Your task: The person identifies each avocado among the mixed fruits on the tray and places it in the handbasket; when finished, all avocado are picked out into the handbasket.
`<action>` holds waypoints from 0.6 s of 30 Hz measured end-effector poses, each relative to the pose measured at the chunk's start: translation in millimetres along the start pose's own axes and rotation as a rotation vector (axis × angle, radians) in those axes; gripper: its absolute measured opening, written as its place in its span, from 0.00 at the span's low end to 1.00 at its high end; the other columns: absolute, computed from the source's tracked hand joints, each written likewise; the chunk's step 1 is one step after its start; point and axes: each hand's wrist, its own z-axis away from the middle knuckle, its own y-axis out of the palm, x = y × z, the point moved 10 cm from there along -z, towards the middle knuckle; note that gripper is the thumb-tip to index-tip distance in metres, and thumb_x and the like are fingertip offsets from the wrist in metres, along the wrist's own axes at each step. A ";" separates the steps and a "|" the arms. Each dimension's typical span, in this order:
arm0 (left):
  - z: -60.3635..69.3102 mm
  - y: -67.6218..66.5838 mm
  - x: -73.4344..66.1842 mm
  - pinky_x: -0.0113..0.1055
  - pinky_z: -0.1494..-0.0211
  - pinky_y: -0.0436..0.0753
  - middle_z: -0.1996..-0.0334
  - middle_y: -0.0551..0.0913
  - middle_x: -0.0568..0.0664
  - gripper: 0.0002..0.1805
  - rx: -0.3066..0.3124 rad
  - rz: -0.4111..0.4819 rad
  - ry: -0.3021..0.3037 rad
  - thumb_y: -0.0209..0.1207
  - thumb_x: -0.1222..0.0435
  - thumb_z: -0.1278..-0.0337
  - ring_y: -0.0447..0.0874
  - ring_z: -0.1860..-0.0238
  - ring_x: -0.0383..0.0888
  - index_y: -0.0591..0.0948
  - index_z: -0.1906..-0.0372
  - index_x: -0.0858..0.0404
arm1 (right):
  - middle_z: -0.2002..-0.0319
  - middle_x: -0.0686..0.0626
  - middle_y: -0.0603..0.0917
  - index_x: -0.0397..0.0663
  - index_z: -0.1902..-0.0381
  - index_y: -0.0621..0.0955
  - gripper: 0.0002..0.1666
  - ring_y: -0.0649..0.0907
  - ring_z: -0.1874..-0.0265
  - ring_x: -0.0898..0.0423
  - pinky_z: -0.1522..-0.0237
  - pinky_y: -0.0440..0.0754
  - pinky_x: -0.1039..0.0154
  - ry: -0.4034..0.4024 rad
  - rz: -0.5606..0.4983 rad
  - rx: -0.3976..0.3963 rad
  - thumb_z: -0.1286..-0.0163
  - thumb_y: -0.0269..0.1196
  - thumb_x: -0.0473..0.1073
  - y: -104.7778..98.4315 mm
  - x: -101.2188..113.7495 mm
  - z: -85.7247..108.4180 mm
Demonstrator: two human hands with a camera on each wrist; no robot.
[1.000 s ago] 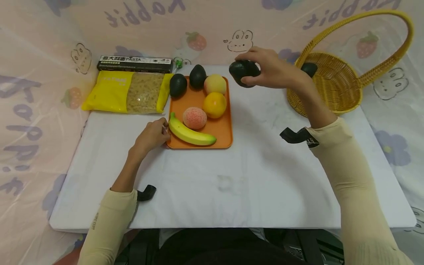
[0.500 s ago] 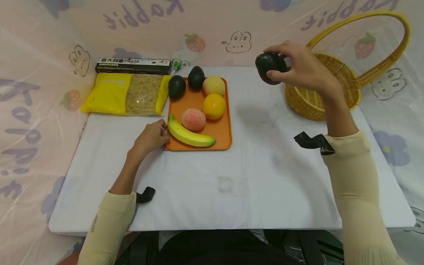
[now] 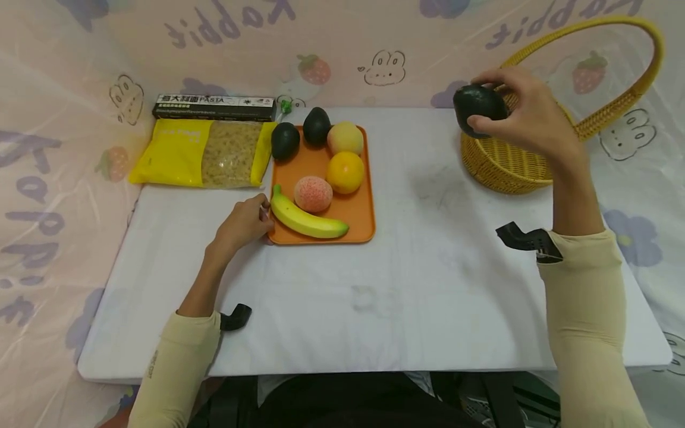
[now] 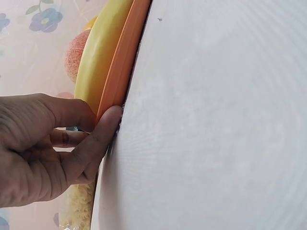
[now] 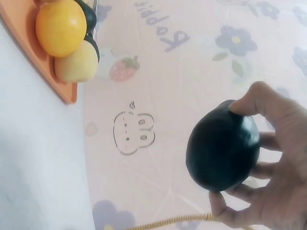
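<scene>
In the head view, my right hand (image 3: 540, 116) holds a dark green avocado (image 3: 478, 110) in the air, in front of the yellow wicker basket (image 3: 499, 163). The right wrist view shows the avocado (image 5: 223, 148) between thumb and fingers. My left hand (image 3: 242, 224) pinches the near left corner of an orange tray (image 3: 360, 220); in the left wrist view, the thumb and a finger are on its rim (image 4: 122, 64). On the tray lie a banana (image 3: 307, 221), a reddish peach (image 3: 313, 194), an orange (image 3: 345, 172), a pale yellow peach (image 3: 345, 138) and two more avocados (image 3: 317, 127).
A yellow bag of pasta (image 3: 206, 153) lies left of the tray, with a black pasta box (image 3: 214, 107) behind it. The basket's tall handle (image 3: 650, 53) arches up at the right. White cloth (image 3: 332, 303) covers the table, and a patterned curtain hangs behind.
My right hand has carried the avocado rightward, from beside the tray to the basket. A dark avocado seen at the basket's left rim earlier is now out of sight. My left hand stays put.
</scene>
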 end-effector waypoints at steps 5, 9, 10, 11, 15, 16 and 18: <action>0.6 -1.4 -0.1 0.32 0.65 0.77 0.64 0.87 0.62 0.18 -0.006 -0.003 -0.005 0.59 0.70 0.37 0.89 0.71 0.46 0.73 0.45 0.73 | 0.44 0.68 0.76 0.58 0.31 0.76 0.37 0.74 0.45 0.67 0.53 0.72 0.79 0.104 -0.041 -0.029 0.38 0.71 0.38 -11.9 -20.8 5.9; 2.1 -1.9 -1.9 0.32 0.66 0.77 0.64 0.87 0.62 0.18 -0.015 -0.016 -0.003 0.60 0.70 0.37 0.88 0.71 0.46 0.74 0.46 0.73 | 0.47 0.69 0.75 0.60 0.33 0.75 0.35 0.75 0.46 0.66 0.55 0.73 0.81 0.109 -0.048 -0.057 0.38 0.71 0.37 -22.9 -28.9 10.6; 2.9 -2.0 -1.6 0.32 0.66 0.77 0.64 0.87 0.62 0.17 -0.016 -0.016 -0.007 0.60 0.70 0.37 0.88 0.71 0.46 0.74 0.46 0.72 | 0.47 0.69 0.74 0.60 0.33 0.75 0.35 0.75 0.47 0.67 0.55 0.73 0.81 0.109 -0.045 -0.061 0.37 0.70 0.37 -25.1 -30.7 10.8; 3.8 -2.1 -1.9 0.32 0.66 0.76 0.64 0.87 0.62 0.17 -0.016 -0.017 -0.008 0.60 0.70 0.37 0.88 0.71 0.46 0.74 0.46 0.73 | 0.48 0.69 0.74 0.61 0.34 0.76 0.34 0.74 0.47 0.67 0.56 0.74 0.82 0.114 -0.042 -0.062 0.37 0.70 0.37 -27.2 -33.2 10.9; 4.7 -2.9 -2.4 0.31 0.66 0.76 0.63 0.87 0.63 0.18 -0.011 -0.022 -0.016 0.60 0.70 0.37 0.88 0.70 0.47 0.74 0.45 0.73 | 0.51 0.71 0.73 0.63 0.34 0.76 0.32 0.72 0.48 0.67 0.58 0.72 0.84 0.162 -0.009 -0.066 0.35 0.68 0.38 -37.2 -48.1 11.2; 4.3 -3.2 -2.8 0.32 0.65 0.76 0.63 0.87 0.63 0.18 -0.013 -0.023 -0.017 0.60 0.69 0.37 0.87 0.69 0.47 0.74 0.45 0.73 | 0.51 0.72 0.72 0.64 0.34 0.76 0.32 0.71 0.48 0.68 0.58 0.71 0.84 0.180 0.006 -0.065 0.35 0.68 0.39 -40.2 -52.8 11.2; 2.9 -4.0 -3.4 0.31 0.65 0.76 0.62 0.86 0.63 0.19 -0.013 -0.028 -0.018 0.60 0.69 0.37 0.87 0.68 0.48 0.74 0.44 0.73 | 0.53 0.73 0.71 0.64 0.33 0.75 0.32 0.70 0.49 0.69 0.59 0.70 0.85 0.205 0.031 -0.069 0.34 0.67 0.40 -46.3 -61.3 10.5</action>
